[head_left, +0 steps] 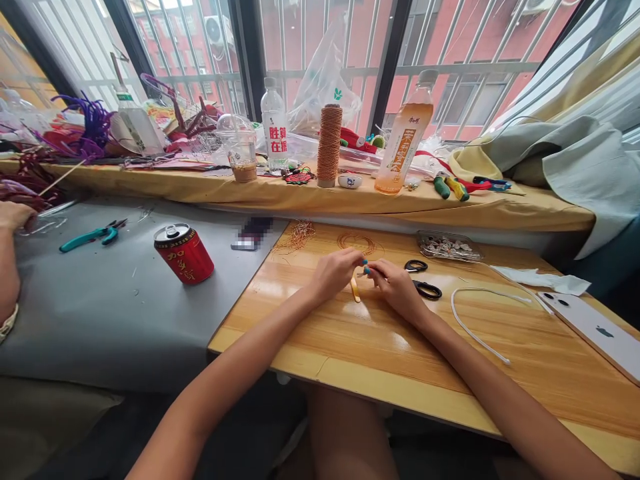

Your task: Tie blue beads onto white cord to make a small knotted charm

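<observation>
My left hand [340,272] and my right hand [396,285] meet fingertip to fingertip just above the wooden board [310,333]. Both are closed in a pinch, with bright blue at the fingertips. Whatever they pinch is too small and too covered to make out. Below the fingers a narrow orange-yellow strip [355,290] points toward me. Black-handled scissors [428,289] lie beside my right hand, their blades hidden behind it. Beyond my fingers rests a loose coil of thin orange cord [356,244], with a tangle of orange thread ends [302,235] to its left.
Right: white cord [463,320], phone [600,330], tissue [545,280], plastic tray of small pieces [450,247]. Left: red can [185,255], teal pliers [95,235], another person's hand [16,217]. The ledge holds a brown thread spool [329,147], bottles [406,143] and a cup [243,157].
</observation>
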`<move>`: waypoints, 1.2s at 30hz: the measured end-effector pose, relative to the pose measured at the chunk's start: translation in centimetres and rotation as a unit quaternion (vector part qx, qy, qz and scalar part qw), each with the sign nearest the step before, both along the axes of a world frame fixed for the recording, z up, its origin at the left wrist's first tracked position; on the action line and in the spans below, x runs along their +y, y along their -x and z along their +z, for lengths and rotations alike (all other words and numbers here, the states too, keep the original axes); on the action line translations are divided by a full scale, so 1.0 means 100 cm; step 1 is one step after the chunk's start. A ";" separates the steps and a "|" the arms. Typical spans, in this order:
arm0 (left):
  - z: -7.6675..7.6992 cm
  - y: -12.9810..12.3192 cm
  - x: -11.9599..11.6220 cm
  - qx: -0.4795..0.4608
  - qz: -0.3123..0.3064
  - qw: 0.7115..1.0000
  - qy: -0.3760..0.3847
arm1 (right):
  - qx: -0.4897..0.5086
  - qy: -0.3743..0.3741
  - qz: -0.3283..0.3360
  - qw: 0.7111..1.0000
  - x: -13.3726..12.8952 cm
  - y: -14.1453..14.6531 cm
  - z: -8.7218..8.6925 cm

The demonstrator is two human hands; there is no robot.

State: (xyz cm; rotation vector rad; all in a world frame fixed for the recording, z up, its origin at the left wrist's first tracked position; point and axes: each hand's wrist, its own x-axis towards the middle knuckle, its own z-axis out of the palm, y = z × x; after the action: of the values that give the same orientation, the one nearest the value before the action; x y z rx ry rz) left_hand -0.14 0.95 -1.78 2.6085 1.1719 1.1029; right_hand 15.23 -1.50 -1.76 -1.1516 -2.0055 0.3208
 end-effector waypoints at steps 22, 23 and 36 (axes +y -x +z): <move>0.007 -0.006 -0.002 -0.121 -0.013 0.984 0.131 | 0.062 0.055 0.009 0.997 -0.003 0.002 0.003; 0.005 -0.008 -0.001 -0.154 -0.029 0.973 0.170 | 0.091 0.060 0.008 0.994 -0.004 0.002 0.003; 0.005 -0.025 -0.035 0.092 0.002 0.995 -0.047 | 0.278 0.092 -0.069 0.954 0.005 -0.001 -0.001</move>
State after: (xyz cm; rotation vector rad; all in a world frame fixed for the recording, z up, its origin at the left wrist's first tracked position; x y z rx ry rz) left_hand 2.40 -2.52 -1.28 2.8335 1.1861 0.9560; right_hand 15.36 -0.99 -1.90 -1.1501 -1.4156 0.6883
